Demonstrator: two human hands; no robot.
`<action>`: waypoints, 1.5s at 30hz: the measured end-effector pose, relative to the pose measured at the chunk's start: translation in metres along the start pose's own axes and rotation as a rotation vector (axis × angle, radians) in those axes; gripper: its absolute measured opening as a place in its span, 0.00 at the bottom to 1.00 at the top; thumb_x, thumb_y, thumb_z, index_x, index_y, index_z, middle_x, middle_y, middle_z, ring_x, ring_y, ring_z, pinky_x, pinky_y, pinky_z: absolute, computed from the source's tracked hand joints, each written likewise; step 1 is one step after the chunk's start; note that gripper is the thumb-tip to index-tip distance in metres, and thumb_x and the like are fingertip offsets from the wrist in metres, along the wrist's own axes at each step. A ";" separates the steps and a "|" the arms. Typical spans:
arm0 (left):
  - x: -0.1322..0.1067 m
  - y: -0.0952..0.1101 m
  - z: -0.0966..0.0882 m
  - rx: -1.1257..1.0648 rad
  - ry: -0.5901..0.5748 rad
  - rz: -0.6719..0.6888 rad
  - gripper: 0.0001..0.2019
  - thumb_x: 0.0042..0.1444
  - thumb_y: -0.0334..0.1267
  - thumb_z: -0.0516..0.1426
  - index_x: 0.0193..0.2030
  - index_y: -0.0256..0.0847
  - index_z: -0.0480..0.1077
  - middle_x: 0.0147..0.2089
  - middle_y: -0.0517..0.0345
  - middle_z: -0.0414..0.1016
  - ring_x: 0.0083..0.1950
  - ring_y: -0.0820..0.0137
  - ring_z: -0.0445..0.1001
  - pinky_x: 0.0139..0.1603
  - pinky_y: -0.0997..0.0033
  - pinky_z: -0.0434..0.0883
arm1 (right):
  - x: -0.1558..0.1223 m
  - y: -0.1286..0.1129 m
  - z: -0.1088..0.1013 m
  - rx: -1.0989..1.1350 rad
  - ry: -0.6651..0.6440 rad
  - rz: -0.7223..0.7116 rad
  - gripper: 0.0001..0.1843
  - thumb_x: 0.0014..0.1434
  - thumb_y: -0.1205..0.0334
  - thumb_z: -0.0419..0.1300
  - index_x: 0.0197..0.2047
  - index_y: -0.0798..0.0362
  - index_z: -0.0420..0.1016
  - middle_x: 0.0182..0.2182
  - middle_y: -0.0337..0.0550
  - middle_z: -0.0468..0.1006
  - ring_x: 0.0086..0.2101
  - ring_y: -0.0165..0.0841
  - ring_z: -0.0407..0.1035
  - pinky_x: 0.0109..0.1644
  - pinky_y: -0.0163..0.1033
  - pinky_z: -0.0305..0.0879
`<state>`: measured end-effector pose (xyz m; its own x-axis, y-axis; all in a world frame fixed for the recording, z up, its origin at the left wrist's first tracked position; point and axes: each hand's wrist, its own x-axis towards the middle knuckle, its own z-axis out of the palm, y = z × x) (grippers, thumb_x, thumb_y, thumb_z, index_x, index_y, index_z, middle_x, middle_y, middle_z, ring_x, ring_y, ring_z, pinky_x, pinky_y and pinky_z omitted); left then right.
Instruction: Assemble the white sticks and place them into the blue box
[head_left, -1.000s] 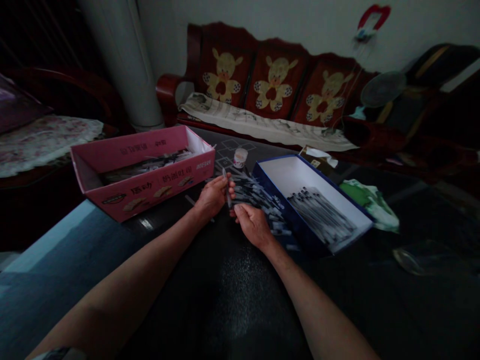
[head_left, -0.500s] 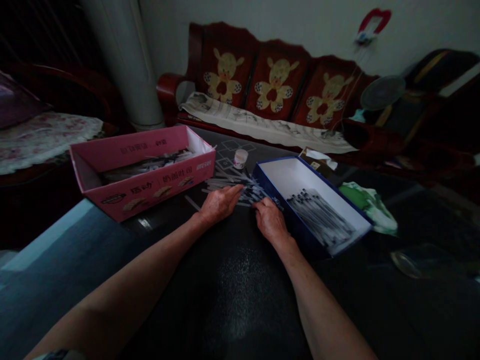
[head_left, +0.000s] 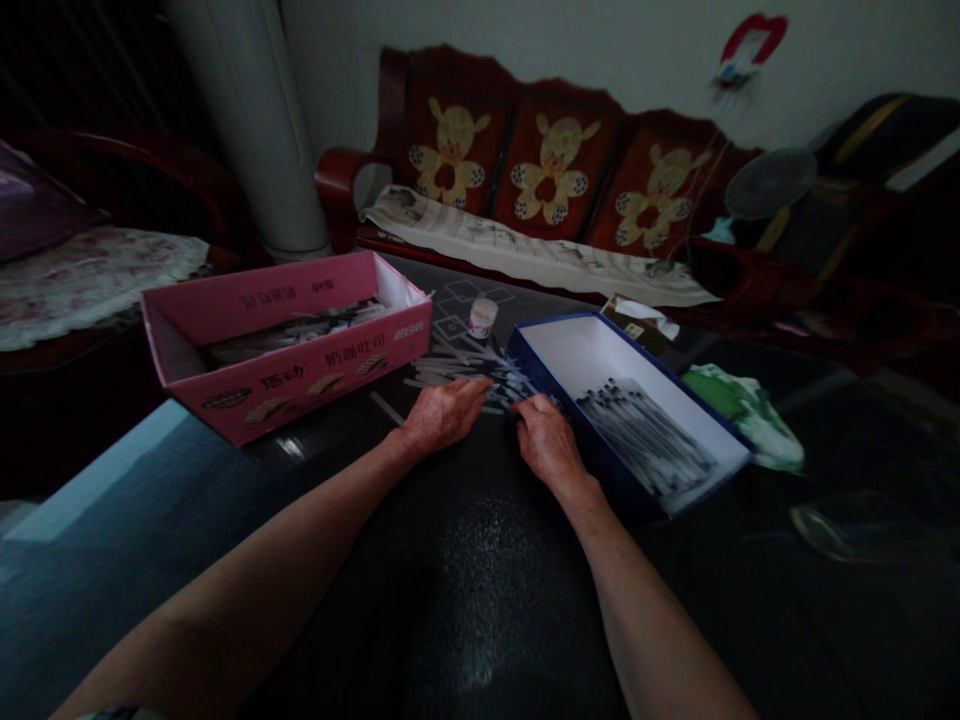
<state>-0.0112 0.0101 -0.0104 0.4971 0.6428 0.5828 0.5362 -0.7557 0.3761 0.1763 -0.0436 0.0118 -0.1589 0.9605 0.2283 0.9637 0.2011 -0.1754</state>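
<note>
A loose pile of slim pale sticks [head_left: 457,360], some with dark parts, lies on the dark table between two boxes. At its near edge is my left hand [head_left: 448,413], its fingers stretched out together towards the right and its thumb hidden. My right hand [head_left: 549,437] is curled beside the pile's right end, close to the blue box's outer wall. What its fingers hold, if anything, is too small and dim to make out. Inside the blue box [head_left: 555,350] with white lining, many similar dark-ended sticks [head_left: 645,430] lie side by side.
To the left stands a pink box [head_left: 337,350] containing more thin pieces. Behind the pile is a small white tub [head_left: 482,318]. A green and white packet [head_left: 742,415] and a small brown box [head_left: 637,325] lie at the right. A wooden sofa [head_left: 510,150] stands beyond the table.
My right hand has drawn slightly back and to the right, away from the pile. My left hand has shifted only slightly. The boxes stay in place.
</note>
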 end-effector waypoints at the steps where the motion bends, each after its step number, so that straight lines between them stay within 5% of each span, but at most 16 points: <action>1: 0.000 0.000 0.000 -0.005 -0.004 -0.008 0.17 0.65 0.38 0.48 0.56 0.34 0.68 0.46 0.44 0.77 0.44 0.65 0.78 0.45 0.64 0.76 | 0.000 0.000 0.000 0.013 0.007 0.005 0.19 0.57 0.76 0.50 0.47 0.56 0.76 0.42 0.52 0.74 0.43 0.39 0.69 0.50 0.41 0.66; 11: 0.000 0.002 0.000 -0.157 0.003 -0.059 0.17 0.64 0.38 0.49 0.54 0.35 0.70 0.45 0.41 0.77 0.44 0.60 0.78 0.47 0.58 0.74 | 0.000 0.002 0.003 -0.004 -0.011 0.013 0.15 0.59 0.73 0.51 0.39 0.53 0.78 0.39 0.50 0.73 0.41 0.38 0.68 0.47 0.41 0.66; 25: -0.002 0.001 0.003 -0.029 -0.024 -0.009 0.18 0.65 0.38 0.48 0.58 0.37 0.67 0.48 0.45 0.77 0.45 0.64 0.78 0.46 0.65 0.75 | 0.001 0.005 0.005 0.066 0.069 0.002 0.12 0.60 0.70 0.52 0.40 0.55 0.76 0.39 0.51 0.74 0.40 0.39 0.70 0.46 0.42 0.67; 31: 0.000 0.004 -0.001 -0.020 -0.030 0.001 0.17 0.65 0.38 0.48 0.56 0.37 0.68 0.45 0.46 0.77 0.43 0.65 0.78 0.43 0.67 0.75 | 0.005 -0.002 0.012 0.553 0.381 0.019 0.09 0.60 0.63 0.55 0.42 0.52 0.73 0.37 0.45 0.79 0.38 0.35 0.73 0.46 0.41 0.69; 39: -0.001 0.004 0.000 -0.036 -0.048 0.043 0.16 0.65 0.37 0.46 0.55 0.35 0.67 0.43 0.45 0.76 0.42 0.65 0.76 0.42 0.66 0.74 | 0.005 -0.007 0.013 0.823 0.380 0.052 0.11 0.58 0.61 0.57 0.43 0.50 0.76 0.40 0.44 0.80 0.41 0.35 0.74 0.49 0.42 0.69; 45: -0.002 0.004 0.000 -0.033 -0.050 0.039 0.15 0.65 0.37 0.46 0.54 0.38 0.68 0.42 0.49 0.75 0.40 0.67 0.76 0.41 0.69 0.73 | 0.009 -0.015 0.015 1.405 0.259 0.334 0.12 0.53 0.56 0.62 0.41 0.51 0.74 0.41 0.42 0.80 0.35 0.31 0.75 0.38 0.38 0.73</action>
<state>-0.0098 0.0059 -0.0105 0.5516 0.6173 0.5609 0.4931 -0.7837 0.3776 0.1570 -0.0354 0.0020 0.2131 0.9689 0.1261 -0.0738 0.1447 -0.9867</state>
